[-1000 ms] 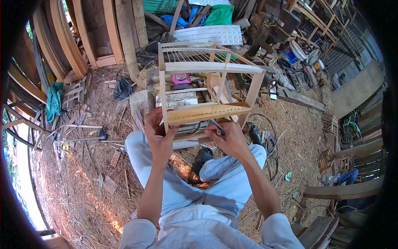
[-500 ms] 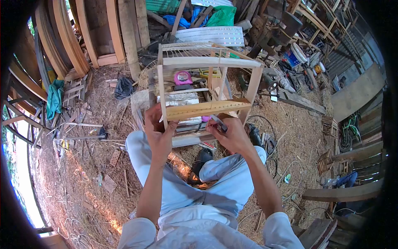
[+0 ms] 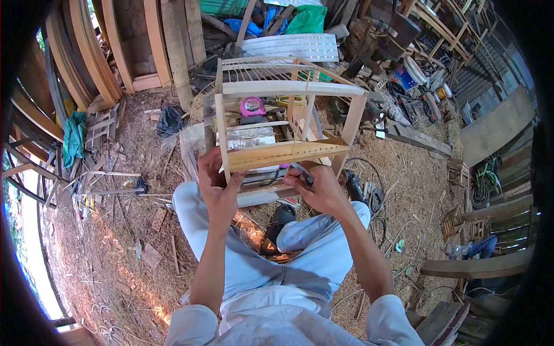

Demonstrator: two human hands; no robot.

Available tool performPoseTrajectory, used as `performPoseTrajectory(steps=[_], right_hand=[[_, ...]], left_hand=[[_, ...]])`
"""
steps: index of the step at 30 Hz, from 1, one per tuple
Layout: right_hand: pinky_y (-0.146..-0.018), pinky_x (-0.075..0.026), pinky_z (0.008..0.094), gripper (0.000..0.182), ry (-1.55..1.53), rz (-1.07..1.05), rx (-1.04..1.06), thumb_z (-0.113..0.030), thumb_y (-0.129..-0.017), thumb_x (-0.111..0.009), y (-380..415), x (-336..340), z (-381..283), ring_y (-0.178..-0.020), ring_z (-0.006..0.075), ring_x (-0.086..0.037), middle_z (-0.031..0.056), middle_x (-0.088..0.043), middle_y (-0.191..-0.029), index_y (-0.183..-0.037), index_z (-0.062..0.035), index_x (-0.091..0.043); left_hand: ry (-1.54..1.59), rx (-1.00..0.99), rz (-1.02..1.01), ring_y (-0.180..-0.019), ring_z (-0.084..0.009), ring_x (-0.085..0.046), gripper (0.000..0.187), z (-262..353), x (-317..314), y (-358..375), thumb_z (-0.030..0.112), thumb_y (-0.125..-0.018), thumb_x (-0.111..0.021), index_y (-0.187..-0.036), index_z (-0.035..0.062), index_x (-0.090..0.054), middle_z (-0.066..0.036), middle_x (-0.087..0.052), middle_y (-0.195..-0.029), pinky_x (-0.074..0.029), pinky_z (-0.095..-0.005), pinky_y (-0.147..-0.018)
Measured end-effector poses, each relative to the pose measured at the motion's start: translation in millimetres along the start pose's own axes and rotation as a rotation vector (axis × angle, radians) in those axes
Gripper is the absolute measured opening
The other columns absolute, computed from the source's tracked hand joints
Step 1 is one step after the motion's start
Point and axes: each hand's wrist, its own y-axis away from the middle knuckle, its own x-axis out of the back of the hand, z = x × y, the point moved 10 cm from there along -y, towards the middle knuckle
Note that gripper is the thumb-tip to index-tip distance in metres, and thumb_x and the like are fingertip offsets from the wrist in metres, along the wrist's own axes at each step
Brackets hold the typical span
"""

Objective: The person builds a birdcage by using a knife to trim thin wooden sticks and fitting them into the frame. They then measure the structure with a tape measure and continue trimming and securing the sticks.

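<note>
A box-shaped frame of pale wood [image 3: 294, 88], with thin rods along its top, stands before my knees. Across its near side runs a yellowish wooden bar [image 3: 283, 154] with a row of small dark holes. My left hand [image 3: 219, 187] is closed around the frame's near left corner, with the thumb below the bar. Just under the bar's right half, my right hand [image 3: 323, 187] grips a small grey metal tool [image 3: 303, 172]; its exact kind is mostly hidden by the fingers. Inside the frame's outline a pink tape measure [image 3: 252, 106] shows behind the bar.
Wood shavings and scraps cover the ground. A power tool with a black cord [image 3: 375, 199] lies right of my knee. Curved timbers [image 3: 107, 57] lean at the left, and a perforated metal sheet [image 3: 291, 48] lies behind the frame. A long plank [image 3: 418, 138] lies at right.
The frame's near left corner and my left hand have shifted slightly left. My right hand stays under the bar, with the grey tool turned a little.
</note>
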Motion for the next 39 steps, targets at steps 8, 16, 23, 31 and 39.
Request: performPoseTrajectory(steps=[8, 16, 23, 31, 39], right_hand=[[-0.066, -0.047, 0.0314, 0.015, 0.033, -0.034, 0.006, -0.012, -0.082, -0.066, 0, -4, 2, -0.07, 0.0218, -0.061, 0.0144, -0.066, -0.079, -0.089, 0.0013, -0.066], [-0.068, -0.048, 0.033, 0.015, 0.059, -0.013, 0.028, -0.011, -0.083, -0.065, 0, -2, -3, -0.072, 0.0243, -0.063, 0.0152, -0.066, -0.08, -0.091, 0.0015, -0.066], [-0.069, -0.048, 0.0341, 0.015, 0.046, -0.011, 0.04, -0.011, -0.082, -0.065, 1, -4, -1, -0.076, 0.0274, -0.064, 0.016, -0.066, -0.082, -0.092, 0.0015, -0.065], [-0.069, -0.048, 0.0368, 0.015, 0.008, -0.01, 0.073, -0.009, -0.082, -0.065, 1, -6, -1, -0.076, 0.0298, -0.063, 0.0172, -0.065, -0.081, -0.091, 0.0033, -0.065], [-0.062, -0.048, 0.036, 0.02, 0.123, 0.059, 0.181, -0.013, -0.078, -0.069, 5, 1, -23, -0.069, 0.0286, -0.063, 0.0175, -0.065, -0.077, -0.088, 0.0037, -0.067]], left_hand=[[-0.01, -0.023, -0.002, -0.088, -0.0121, -0.059, 0.047, 0, 1, 0, -0.003, -0.081, -0.065, -0.12, 0.0039, -0.041, -0.011, -0.059, -0.107, -0.048, -0.0202, -0.063], [-0.003, 0.008, 0.004, -0.09, -0.0131, -0.059, 0.047, -1, 0, 0, -0.002, -0.08, -0.067, -0.119, 0.0035, -0.042, -0.011, -0.059, -0.107, -0.049, -0.0209, -0.067], [0.019, 0.007, -0.012, -0.094, -0.0142, -0.059, 0.048, 1, 0, 0, -0.003, -0.08, -0.066, -0.12, 0.0028, -0.04, -0.012, -0.058, -0.11, -0.05, -0.0226, -0.072], [0.004, 0.011, 0.005, -0.094, -0.0147, -0.059, 0.047, 0, 0, 1, -0.004, -0.081, -0.065, -0.12, 0.0023, -0.04, -0.012, -0.057, -0.11, -0.05, -0.023, -0.073], [0.013, -0.014, 0.017, -0.093, -0.0143, -0.059, 0.047, 0, 3, 0, -0.004, -0.081, -0.064, -0.12, 0.0023, -0.04, -0.011, -0.057, -0.11, -0.05, -0.0219, -0.071]])
